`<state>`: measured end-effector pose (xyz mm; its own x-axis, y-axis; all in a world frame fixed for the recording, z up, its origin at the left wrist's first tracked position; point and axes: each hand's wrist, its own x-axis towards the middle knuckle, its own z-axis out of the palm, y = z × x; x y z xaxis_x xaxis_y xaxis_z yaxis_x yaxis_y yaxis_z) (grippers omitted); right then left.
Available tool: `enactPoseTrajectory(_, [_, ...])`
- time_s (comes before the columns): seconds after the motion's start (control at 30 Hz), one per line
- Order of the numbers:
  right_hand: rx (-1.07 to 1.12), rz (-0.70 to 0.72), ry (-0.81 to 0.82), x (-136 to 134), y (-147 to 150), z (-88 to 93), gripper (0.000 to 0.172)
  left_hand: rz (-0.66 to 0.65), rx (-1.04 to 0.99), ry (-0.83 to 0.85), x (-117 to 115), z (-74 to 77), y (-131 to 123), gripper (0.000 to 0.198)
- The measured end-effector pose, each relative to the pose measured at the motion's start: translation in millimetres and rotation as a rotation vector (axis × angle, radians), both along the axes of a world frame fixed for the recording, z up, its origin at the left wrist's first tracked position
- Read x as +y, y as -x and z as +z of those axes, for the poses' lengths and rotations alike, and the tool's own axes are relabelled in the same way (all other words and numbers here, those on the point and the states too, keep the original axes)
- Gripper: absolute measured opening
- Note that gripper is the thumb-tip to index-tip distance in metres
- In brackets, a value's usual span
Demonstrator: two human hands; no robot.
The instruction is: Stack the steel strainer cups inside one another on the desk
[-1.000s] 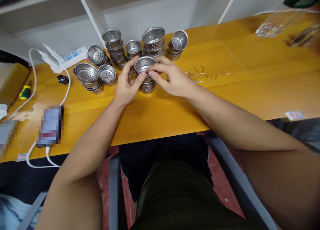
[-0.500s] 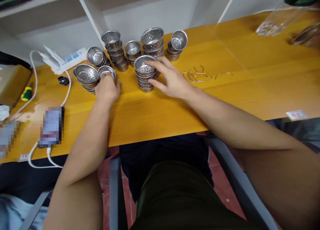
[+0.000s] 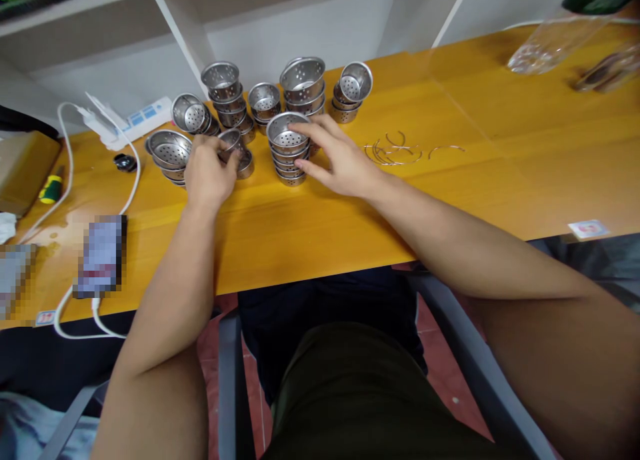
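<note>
My left hand (image 3: pixel 207 173) is closed on a small perforated metal cup (image 3: pixel 231 141), thumb and fingers at its rim. This cup is tilted, and another small cup (image 3: pixel 245 166) shows just below it on the table. My right hand (image 3: pixel 343 155) grips a stack of perforated metal cups (image 3: pixel 289 142), with a finger over the top rim and the thumb against the side. Left of my left hand stands a stack of wider cups (image 3: pixel 170 151), partly hidden by the hand.
Behind are more cup stacks (image 3: pixel 221 80), including a large-cup stack (image 3: pixel 303 80) and a leaning cup (image 3: pixel 357 81). Curved thin wires (image 3: pixel 395 152) lie to the right. A phone (image 3: pixel 101 255), white power strip (image 3: pixel 143 123) and cables are at left; a plastic bottle (image 3: pixel 543 50) is at far right.
My left hand has changed its grip, and the small cup in it has moved right and tipped, away from the wide-cup stack. My right hand stays at its stack.
</note>
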<state>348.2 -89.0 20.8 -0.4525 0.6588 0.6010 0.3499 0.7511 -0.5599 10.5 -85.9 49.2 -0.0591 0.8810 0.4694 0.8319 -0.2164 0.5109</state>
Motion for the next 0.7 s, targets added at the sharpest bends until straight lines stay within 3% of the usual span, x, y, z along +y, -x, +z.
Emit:
enactPoseTrajectory(0.2, [0.015, -0.034, 0.013, 5.6, 11.2, -6.7, 0.079, -0.048, -0.075, -0.131, 3.2, 11.0, 1.2, 0.065])
enactPoseTrajectory(0.33, [0.024, -0.057, 0.009, 6.3, 23.6, -8.6, 0.085, -0.178, -0.153, -0.252, 17.0, 2.7, 9.4, 0.078])
enactPoseTrajectory(0.5, [0.047, -0.118, -0.032, -1.2, 18.2, 2.7, 0.084, -0.329, -0.296, -0.374, 27.4, -9.0, 6.7, 0.123])
enactPoseTrajectory(0.6, [0.083, -0.14, -0.077, -5.9, 9.2, 13.6, 0.073, -0.421, -0.298, -0.389, 26.1, -14.7, -3.2, 0.125])
enactPoseTrajectory(0.7, [0.065, -0.085, -0.141, -10.8, 7.4, 21.5, 0.074, -0.484, -0.207, -0.4, 19.9, -20.1, -18.8, 0.118])
